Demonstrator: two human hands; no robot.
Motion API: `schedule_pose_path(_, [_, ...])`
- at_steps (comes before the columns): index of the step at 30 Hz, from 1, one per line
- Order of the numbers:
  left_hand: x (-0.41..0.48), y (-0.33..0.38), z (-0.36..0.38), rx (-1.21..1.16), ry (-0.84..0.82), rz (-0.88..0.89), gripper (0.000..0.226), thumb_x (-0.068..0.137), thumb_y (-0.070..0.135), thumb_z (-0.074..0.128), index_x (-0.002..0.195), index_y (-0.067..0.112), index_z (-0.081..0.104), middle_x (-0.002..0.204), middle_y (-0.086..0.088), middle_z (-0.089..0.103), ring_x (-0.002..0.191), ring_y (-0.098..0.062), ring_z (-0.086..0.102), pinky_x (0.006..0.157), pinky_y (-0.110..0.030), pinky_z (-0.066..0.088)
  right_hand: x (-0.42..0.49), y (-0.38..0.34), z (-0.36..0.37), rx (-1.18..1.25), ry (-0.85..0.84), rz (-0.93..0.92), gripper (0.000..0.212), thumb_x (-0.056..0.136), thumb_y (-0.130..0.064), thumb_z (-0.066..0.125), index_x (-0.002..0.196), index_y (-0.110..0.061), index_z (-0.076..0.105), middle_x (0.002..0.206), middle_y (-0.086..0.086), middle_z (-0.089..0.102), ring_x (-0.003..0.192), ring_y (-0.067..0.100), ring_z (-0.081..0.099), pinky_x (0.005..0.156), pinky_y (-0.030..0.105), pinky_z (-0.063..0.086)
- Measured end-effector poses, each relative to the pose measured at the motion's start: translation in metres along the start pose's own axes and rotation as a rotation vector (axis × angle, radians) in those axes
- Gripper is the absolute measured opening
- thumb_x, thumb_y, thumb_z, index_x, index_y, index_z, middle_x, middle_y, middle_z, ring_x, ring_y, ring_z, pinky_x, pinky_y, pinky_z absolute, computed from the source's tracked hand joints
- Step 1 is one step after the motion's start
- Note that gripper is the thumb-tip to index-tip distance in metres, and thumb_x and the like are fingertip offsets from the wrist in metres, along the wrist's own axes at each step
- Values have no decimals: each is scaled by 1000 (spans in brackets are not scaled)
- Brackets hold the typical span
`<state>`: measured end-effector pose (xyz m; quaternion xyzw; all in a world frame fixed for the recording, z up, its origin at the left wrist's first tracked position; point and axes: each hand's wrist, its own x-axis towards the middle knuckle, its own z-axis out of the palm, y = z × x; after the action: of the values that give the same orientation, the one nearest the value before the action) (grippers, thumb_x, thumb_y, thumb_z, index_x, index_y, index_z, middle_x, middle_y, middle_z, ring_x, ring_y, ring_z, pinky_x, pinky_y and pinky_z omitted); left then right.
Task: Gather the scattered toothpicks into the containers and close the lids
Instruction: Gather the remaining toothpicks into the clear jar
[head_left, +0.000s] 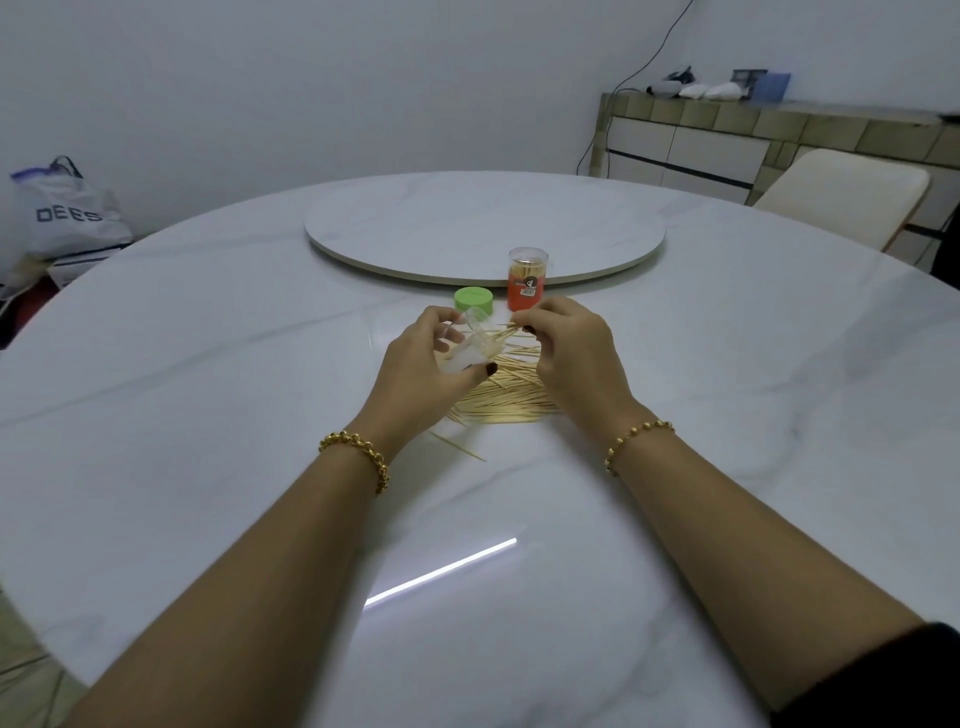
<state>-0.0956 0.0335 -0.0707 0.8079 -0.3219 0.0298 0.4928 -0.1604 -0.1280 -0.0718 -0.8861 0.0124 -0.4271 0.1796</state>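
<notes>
The table (208, 364) is white with faint grey veins. The lid (473, 300) is green, the jar (527, 283) red below and clear above, the pot (477, 343) clear, the toothpicks (511, 402) pale tan, the bracelets (375, 460) gold.

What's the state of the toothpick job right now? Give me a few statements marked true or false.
1. The left hand holds the clear plastic container tilted. True.
2. The round green lid is fitted on that container. False: it lies on the white marble table behind the hands.
3. The right hand pinches a few wooden toothpicks. True.
4. The red-labelled cylindrical container lies on its side. False: it stands upright, toothpicks inside.
5. The table holds no loose toothpicks. False: a pile lies beneath the hands.
</notes>
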Motion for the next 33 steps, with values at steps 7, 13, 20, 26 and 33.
schedule_pose_path(7, [1, -2, -1, -1, 8, 1, 52, 75, 30, 79, 119, 22, 51, 107, 5, 60, 98, -10, 56, 72, -12, 43, -2, -15, 4, 9, -79, -158, 56, 64, 16, 45, 111, -2, 69, 112, 13, 69, 99, 30, 66, 83, 37, 55])
schedule_pose_path(13, [4, -5, -9, -2, 30, -21, 54, 75, 28, 80, 120, 19, 51, 107, 6, 58, 99, -11, 54, 72, -9, 39, 5, -5, 0, 60, 21, 57, 48, 74, 18, 46, 110, -3, 69, 108, 12, 71, 101, 26, 65, 88, 19, 43])
schedule_pose_path(20, [5, -6, -13, -8, 19, -37, 54, 76, 25, 80, 121, 19, 51, 110, 5, 58, 100, -10, 52, 70, -7, 39, 19, 19, 15, -169, -438, 343, 35, 94, -5, 46, 127, -4, 57, 128, 15, 54, 117, 29, 51, 99, 34, 41])
schedule_pose_path(26, [5, -5, -13, -19, 15, -39, 55, 75, 25, 80, 122, 19, 51, 110, 5, 58, 102, -11, 53, 76, -12, 40, 26, 24, 11, -290, -579, 303, 26, 97, -16, 48, 107, -3, 68, 117, 11, 53, 107, 27, 51, 91, 36, 44])
schedule_pose_path(33, [3, -3, -8, -10, -17, -37, 56, 75, 26, 80, 122, 20, 50, 111, 5, 58, 105, -12, 53, 77, -12, 39, 7, 31, -3, -217, -436, 293, 21, 89, -6, 58, 101, -12, 74, 103, 7, 65, 98, 23, 58, 84, 30, 47])
